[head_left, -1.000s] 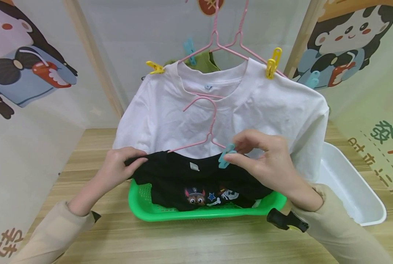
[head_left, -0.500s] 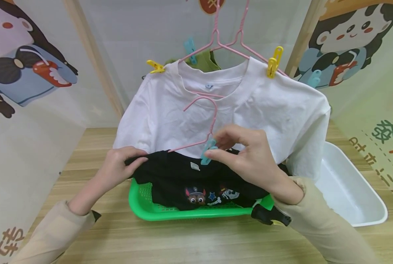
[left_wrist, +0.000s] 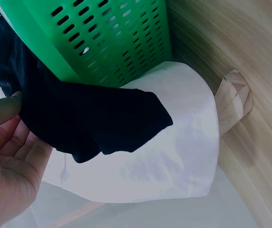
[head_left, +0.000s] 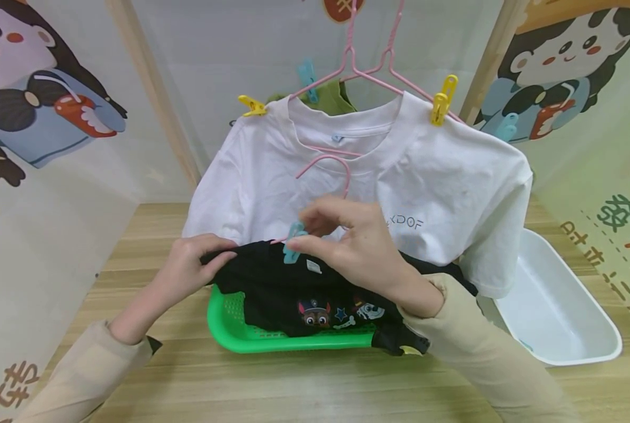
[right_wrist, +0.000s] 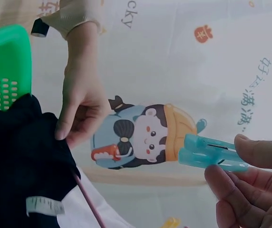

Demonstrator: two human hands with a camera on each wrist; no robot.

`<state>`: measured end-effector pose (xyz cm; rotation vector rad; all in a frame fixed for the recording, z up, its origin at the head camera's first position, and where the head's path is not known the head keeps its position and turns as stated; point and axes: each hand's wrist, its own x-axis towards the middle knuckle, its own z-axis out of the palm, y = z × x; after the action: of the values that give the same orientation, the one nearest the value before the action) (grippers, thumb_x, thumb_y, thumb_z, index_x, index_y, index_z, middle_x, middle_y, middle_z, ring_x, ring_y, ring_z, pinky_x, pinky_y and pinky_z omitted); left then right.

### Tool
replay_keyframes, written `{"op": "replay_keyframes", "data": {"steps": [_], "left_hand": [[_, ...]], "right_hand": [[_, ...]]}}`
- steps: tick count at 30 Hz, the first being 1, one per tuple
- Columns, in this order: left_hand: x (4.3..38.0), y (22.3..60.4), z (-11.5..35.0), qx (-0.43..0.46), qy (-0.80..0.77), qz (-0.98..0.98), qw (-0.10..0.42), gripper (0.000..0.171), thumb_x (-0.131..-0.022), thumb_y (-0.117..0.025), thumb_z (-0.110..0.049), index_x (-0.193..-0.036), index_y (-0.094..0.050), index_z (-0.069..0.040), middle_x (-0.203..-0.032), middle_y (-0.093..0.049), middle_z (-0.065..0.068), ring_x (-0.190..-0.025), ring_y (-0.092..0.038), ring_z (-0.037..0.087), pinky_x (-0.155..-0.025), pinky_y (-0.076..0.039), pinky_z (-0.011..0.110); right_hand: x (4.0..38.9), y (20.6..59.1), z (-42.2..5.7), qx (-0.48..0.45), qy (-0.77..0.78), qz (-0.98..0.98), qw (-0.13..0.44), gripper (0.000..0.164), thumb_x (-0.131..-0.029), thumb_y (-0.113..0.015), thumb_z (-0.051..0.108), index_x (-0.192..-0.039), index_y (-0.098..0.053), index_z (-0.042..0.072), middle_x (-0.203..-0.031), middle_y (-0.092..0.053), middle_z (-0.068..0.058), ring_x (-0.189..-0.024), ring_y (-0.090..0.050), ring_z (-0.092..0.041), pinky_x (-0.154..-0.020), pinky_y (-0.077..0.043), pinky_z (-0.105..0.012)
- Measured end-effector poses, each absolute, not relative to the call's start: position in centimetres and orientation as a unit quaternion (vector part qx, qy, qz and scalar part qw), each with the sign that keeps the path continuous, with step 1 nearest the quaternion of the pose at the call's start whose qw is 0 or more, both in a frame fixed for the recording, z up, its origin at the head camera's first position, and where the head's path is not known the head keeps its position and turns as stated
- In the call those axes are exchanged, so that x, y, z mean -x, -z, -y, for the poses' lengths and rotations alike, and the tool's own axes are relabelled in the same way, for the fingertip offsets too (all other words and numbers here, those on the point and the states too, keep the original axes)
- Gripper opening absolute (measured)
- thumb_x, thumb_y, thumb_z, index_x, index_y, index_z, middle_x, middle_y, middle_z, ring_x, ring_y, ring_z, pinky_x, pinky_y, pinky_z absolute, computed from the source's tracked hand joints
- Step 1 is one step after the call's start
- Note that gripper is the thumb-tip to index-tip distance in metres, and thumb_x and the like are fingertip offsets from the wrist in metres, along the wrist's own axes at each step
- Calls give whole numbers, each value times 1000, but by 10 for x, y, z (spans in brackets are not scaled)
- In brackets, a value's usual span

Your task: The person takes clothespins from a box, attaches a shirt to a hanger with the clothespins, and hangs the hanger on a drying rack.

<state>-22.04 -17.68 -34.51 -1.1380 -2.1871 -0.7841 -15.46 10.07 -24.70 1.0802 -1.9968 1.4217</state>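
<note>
A person's right hand [head_left: 354, 241] pinches a translucent blue plastic clothespin [right_wrist: 200, 155] near a black fabric T-shirt [head_left: 272, 288], its edge gripped by the left hand [head_left: 198, 261]. Cartoon dog faces [head_left: 315, 318] below the right hand appear only in the head view.

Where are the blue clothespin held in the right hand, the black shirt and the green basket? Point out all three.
Held blue clothespin [right_wrist: 204, 152]: right wrist view, the middle of its body.
Black shirt [head_left: 301, 286]: head view, the cloth of its front.
Green basket [head_left: 294, 343]: head view, its near rim.
</note>
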Motion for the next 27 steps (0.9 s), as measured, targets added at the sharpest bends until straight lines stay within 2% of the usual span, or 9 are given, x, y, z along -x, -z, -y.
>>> {"op": "replay_keyframes", "data": {"steps": [8, 21, 27], "left_hand": [[219, 346, 178, 421, 299, 812, 271, 21, -66, -77, 12, -83, -71, 2, -77, -70, 7, -69, -66, 18, -61, -51, 27], [219, 347, 179, 417, 314, 813, 259, 22, -65, -76, 15, -84, -71, 3, -79, -70, 7, -72, -66, 19, -69, -49, 15], [218, 346, 179, 416, 311, 815, 257, 22, -66, -76, 14, -84, -71, 4, -78, -70, 8, -72, -67, 19, -68, -49, 15]], "right_hand": [[166, 250, -75, -395, -515, 728, 222, 17, -72, -79, 4, -74, -62, 5, -66, -60, 1, -62, -57, -5, -61, -51, -23], [195, 262, -42, -357, -468, 785, 193, 19, -74, -77, 8, -69, -59, 7, -64, -57, 0, -57, -55, -4, -58, -46, -16], [202, 266, -35, -343, -445, 805, 189, 20, -75, -77, 9, -68, -58, 7, -64, -59, -1, -57, -57, -6, -58, -45, -15]]}}
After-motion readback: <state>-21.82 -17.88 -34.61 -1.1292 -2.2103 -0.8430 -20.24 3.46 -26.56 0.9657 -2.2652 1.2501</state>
